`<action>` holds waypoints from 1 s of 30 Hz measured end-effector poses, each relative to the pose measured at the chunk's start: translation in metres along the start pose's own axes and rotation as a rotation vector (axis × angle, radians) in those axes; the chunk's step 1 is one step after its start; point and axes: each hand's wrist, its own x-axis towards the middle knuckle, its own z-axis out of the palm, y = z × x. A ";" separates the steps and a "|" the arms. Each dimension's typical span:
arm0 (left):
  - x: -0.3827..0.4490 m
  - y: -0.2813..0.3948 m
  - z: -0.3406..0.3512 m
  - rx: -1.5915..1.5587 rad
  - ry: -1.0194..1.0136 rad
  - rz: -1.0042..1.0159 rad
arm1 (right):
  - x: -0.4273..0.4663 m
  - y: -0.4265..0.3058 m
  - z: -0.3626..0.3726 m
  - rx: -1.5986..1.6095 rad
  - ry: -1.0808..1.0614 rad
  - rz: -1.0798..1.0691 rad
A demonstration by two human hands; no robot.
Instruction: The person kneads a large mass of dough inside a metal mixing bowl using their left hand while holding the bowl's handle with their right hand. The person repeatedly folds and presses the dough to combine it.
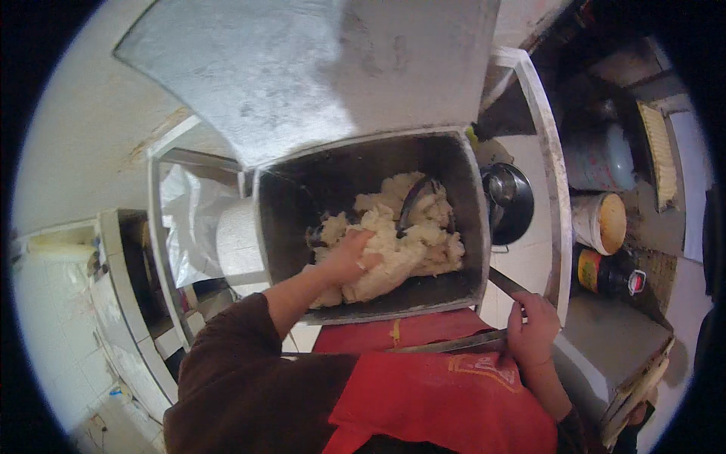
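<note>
Pale, lumpy dough [391,261] fills much of a dark-walled metal mixer trough [295,198] before me. A curved metal mixing blade [413,204] shows through the dough. My left hand [349,255] reaches in from the left, its fingers and thumb pressed into the dough with some of it between them. Outside the trough at the lower right, my right hand [533,323] is closed around a metal rail [502,281] of the mixer's frame. The fingertips on the rail's far side are partly hidden.
The raised metal lid [272,74] stands behind the trough. To the right are a black round pan [513,198], a white frame post [547,159], an open bucket [611,224] and a dark bottle [607,272]. A clear plastic bag [187,227] hangs at the left.
</note>
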 end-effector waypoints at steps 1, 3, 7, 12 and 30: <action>-0.005 0.005 -0.002 -0.020 0.003 -0.005 | 0.000 0.000 0.000 0.007 0.007 0.007; -0.010 0.016 -0.008 -0.061 -0.031 -0.007 | -0.002 0.001 -0.001 0.028 -0.006 0.015; -0.004 0.045 -0.031 -0.065 -0.021 0.056 | -0.001 0.002 -0.001 0.044 0.012 -0.001; 0.008 0.092 -0.063 0.020 0.012 0.159 | 0.000 0.000 0.000 0.064 0.058 0.006; 0.055 0.087 -0.056 0.719 0.100 0.193 | 0.002 0.000 0.001 0.019 0.049 -0.059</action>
